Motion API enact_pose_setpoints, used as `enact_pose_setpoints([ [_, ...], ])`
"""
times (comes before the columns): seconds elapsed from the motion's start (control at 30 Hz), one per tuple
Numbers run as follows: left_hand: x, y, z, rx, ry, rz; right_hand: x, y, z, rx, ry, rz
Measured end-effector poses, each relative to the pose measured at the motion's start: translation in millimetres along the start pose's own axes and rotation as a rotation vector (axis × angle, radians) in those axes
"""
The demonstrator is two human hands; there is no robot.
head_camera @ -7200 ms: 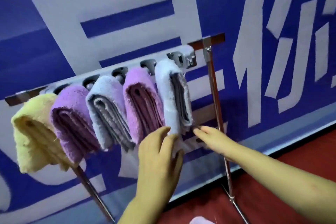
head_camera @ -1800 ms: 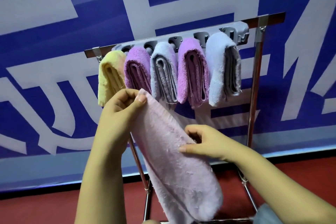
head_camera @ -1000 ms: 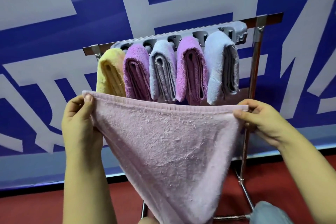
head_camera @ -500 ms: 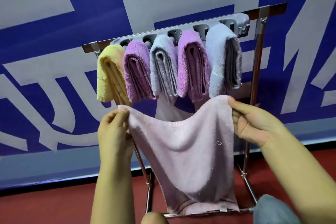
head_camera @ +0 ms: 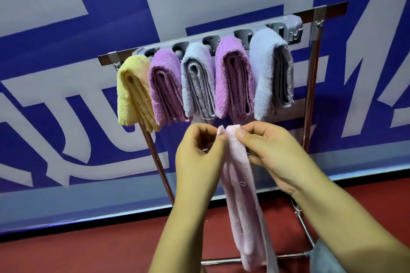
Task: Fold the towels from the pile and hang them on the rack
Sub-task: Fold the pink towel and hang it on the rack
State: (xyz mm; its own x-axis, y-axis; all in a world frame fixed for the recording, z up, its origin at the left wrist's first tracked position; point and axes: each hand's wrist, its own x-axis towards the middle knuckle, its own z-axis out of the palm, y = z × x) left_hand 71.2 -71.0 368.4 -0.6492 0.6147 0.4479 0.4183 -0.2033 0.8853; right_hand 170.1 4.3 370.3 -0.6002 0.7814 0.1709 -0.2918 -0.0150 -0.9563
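Observation:
A pale pink towel (head_camera: 240, 197) hangs folded in half lengthwise in front of me. My left hand (head_camera: 197, 157) and my right hand (head_camera: 273, 153) pinch its two top corners together, just below the rack. The metal rack (head_camera: 315, 77) carries several folded towels on a grey hook bar (head_camera: 290, 26): a yellow towel (head_camera: 131, 93), a purple towel (head_camera: 165, 86), a blue-grey towel (head_camera: 197, 82), a second purple towel (head_camera: 235, 77) and a light blue towel (head_camera: 270, 73).
A blue banner with large pale characters (head_camera: 66, 73) covers the wall behind the rack. The floor (head_camera: 88, 250) is red. A blue-grey cloth (head_camera: 326, 259) shows at the lower right, by the rack's bottom rail (head_camera: 221, 261).
My hands have come together, bringing the pink towel's two top corners into one point. The towel now hangs as a narrow strip instead of a wide sheet.

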Motion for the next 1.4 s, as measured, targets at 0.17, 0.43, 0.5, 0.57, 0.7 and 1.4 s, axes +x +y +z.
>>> enact_pose_setpoints([
  [0.17, -5, 6, 5, 0.068, -0.036, 0.042, -4, 1, 4, -0.060, 0.022, -0.071],
  [0.43, -7, 12, 0, 0.121, -0.142, 0.073, -5, 6, 2, -0.139, 0.053, -0.175],
  [0.5, -7, 12, -5, 0.092, -0.182, 0.067, -6, 7, 1, -0.158, 0.044, -0.204],
  [0.57, -8, 13, -7, 0.035, -0.244, 0.050, -6, 7, 1, -0.154, 0.051, -0.229],
  [0.7, -7, 14, -17, -0.147, -0.430, -0.062, -1, 4, -7, -0.149, 0.037, -0.235],
  [1.4, -1, -29, -39, 0.068, -0.525, -0.051, 10, -23, -36, 0.140, 0.038, -0.171],
])
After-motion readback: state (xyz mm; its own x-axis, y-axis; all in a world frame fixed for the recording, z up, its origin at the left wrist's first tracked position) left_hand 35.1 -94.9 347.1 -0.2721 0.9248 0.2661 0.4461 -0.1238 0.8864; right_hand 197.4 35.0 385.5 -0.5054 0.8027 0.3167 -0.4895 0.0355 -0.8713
